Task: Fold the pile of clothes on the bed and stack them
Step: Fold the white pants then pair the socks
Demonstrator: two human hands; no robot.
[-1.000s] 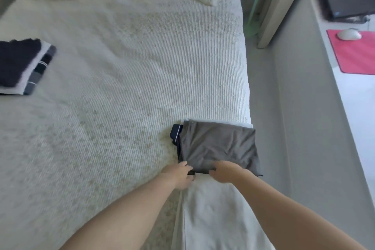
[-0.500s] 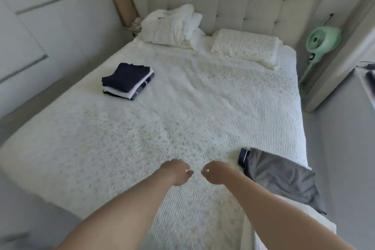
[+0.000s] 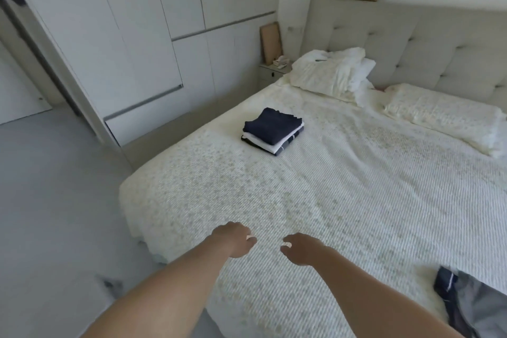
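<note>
A folded stack (image 3: 273,130), navy on top of white and checked pieces, lies on the bed (image 3: 343,200) toward its left side. A second stack with a folded grey garment (image 3: 477,307) over a navy piece sits at the bed's near right corner, partly cut off by the frame. My left hand (image 3: 233,239) and my right hand (image 3: 301,248) hover side by side over the near part of the bedspread, fingers loosely curled and holding nothing. Both are well short of the navy stack and left of the grey garment.
Two white pillows (image 3: 332,71) and a folded blanket (image 3: 444,115) lie by the grey padded headboard (image 3: 411,44). A white wardrobe (image 3: 153,35) lines the left wall, with a small nightstand (image 3: 273,71) beside the bed. Grey floor (image 3: 55,214) runs along the left.
Both hands let go of the grey garment and lifted off it. My view swung left and up, so the grey stack now sits at the lower right and the navy stack is central.
</note>
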